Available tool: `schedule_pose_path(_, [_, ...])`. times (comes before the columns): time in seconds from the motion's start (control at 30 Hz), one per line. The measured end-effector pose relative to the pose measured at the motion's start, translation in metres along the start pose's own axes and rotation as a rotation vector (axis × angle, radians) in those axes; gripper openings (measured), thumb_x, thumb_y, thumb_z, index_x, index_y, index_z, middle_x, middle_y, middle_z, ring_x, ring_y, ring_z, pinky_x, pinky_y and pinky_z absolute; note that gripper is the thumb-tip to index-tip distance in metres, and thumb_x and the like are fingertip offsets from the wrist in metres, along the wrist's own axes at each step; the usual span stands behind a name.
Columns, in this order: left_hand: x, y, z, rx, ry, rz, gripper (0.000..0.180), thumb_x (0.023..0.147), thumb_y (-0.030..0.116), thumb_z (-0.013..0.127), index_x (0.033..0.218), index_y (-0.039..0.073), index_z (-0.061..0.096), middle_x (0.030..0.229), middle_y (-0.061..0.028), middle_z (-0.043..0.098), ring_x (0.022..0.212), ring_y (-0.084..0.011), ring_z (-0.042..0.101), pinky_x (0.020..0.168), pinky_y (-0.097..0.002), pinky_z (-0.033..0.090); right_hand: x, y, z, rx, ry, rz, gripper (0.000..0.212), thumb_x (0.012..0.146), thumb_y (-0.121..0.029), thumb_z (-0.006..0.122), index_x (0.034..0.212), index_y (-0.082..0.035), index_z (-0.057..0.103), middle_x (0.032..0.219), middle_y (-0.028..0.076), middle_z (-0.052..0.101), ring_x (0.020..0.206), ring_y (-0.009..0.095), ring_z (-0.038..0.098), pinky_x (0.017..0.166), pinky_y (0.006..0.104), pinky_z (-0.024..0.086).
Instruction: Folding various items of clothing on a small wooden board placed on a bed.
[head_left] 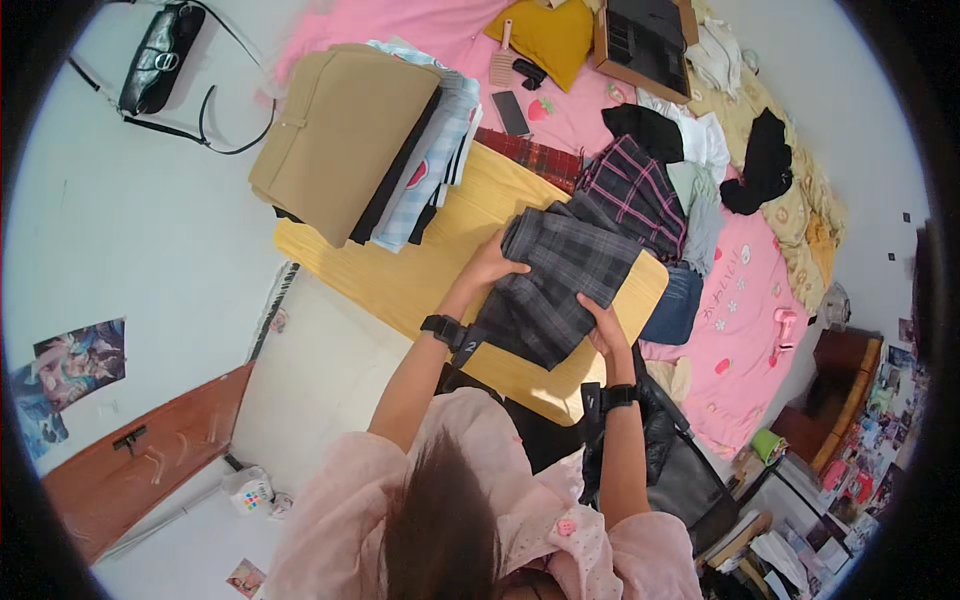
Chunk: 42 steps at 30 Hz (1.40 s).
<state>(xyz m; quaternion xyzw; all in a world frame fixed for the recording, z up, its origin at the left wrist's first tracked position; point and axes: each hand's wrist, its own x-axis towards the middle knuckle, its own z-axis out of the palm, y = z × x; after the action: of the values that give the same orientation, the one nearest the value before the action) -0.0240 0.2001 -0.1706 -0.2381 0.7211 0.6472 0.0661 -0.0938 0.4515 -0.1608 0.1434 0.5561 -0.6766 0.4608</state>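
Note:
A dark grey plaid pleated skirt (pixel 560 285) lies bunched over the wooden table (pixel 480 200) in front of me. My left hand (pixel 492 262) grips its left side, thumb on top and the other fingers hidden beneath the cloth. At its lower right edge my right hand (pixel 603 326) holds the fabric, thumb over it and fingers mostly underneath. On the table's left part stands a tall stack of folded clothes, with a beige garment (pixel 340 130) uppermost and black, grey and blue checked pieces (pixel 425 180) under it.
Beyond the table is a bed with a pink sheet (pixel 735 330). A black-and-pink plaid garment (pixel 635 190), jeans (pixel 673 305), a dark red plaid cloth (pixel 535 155), a phone (pixel 511 113), a yellow cushion (pixel 555 40) and an open box (pixel 645 50) lie on it.

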Motion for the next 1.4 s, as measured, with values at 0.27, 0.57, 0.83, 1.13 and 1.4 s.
schedule_pose_path(0.27, [-0.053, 0.016, -0.028, -0.484, -0.213, -0.176, 0.08, 0.076, 0.019, 0.072, 0.141, 0.006, 0.027, 0.134, -0.0105, 0.043, 0.122, -0.0224, 0.044, 0.101, -0.0342, 0.036, -0.019, 0.01, 0.012, 0.066, 0.088, 0.021, 0.063, 0.075, -0.01, 0.07, 0.129, -0.003, 0.039, 0.124, 0.012, 0.049, 0.112, 0.028, 0.05, 0.094, 0.0389, 0.043])
schedule_pose_path(0.57, [-0.08, -0.021, -0.046, -0.538, -0.195, -0.245, 0.075, 0.082, 0.022, 0.067, 0.141, 0.006, 0.024, 0.136, -0.012, 0.039, 0.122, -0.022, 0.043, 0.1, -0.0354, 0.038, -0.02, 0.012, 0.041, -0.023, 0.01, 0.031, 0.058, 0.076, -0.009, 0.069, 0.127, -0.003, 0.042, 0.12, 0.011, 0.052, 0.109, 0.026, 0.052, 0.092, 0.0389, 0.045])
schedule_pose_path(0.83, [-0.1, -0.029, -0.079, -0.192, 0.068, -0.173, 0.067, 0.084, 0.035, 0.064, 0.133, -0.001, 0.035, 0.103, -0.0093, 0.056, 0.089, -0.0168, 0.055, 0.073, -0.0275, 0.046, -0.004, 0.046, 0.058, 0.183, 0.118, 0.013, 0.049, 0.079, -0.008, 0.065, 0.124, -0.005, 0.045, 0.121, 0.01, 0.053, 0.11, 0.029, 0.051, 0.094, 0.0429, 0.041])
schedule_pose_path(1.13, [-0.108, -0.051, -0.087, -0.466, 0.055, -0.347, 0.08, 0.084, 0.067, 0.041, 0.131, 0.003, 0.042, 0.12, -0.0121, 0.053, 0.107, -0.0188, 0.053, 0.09, -0.0317, 0.043, -0.034, 0.003, 0.098, 0.063, 0.03, -0.093, 0.052, 0.077, -0.009, 0.069, 0.123, -0.003, 0.046, 0.118, 0.009, 0.055, 0.107, 0.027, 0.053, 0.093, 0.0397, 0.043])
schedule_pose_path(1.4, [-0.122, 0.007, -0.075, -1.043, -0.015, 0.175, 0.086, 0.083, 0.07, 0.038, 0.136, 0.002, 0.037, 0.137, -0.0144, 0.042, 0.126, -0.0271, 0.04, 0.104, -0.0414, 0.033, -0.112, -0.054, 0.122, 0.121, -0.063, -0.235, 0.063, 0.071, -0.003, 0.069, 0.128, -0.001, 0.042, 0.121, 0.015, 0.054, 0.109, 0.03, 0.053, 0.093, 0.0405, 0.043])
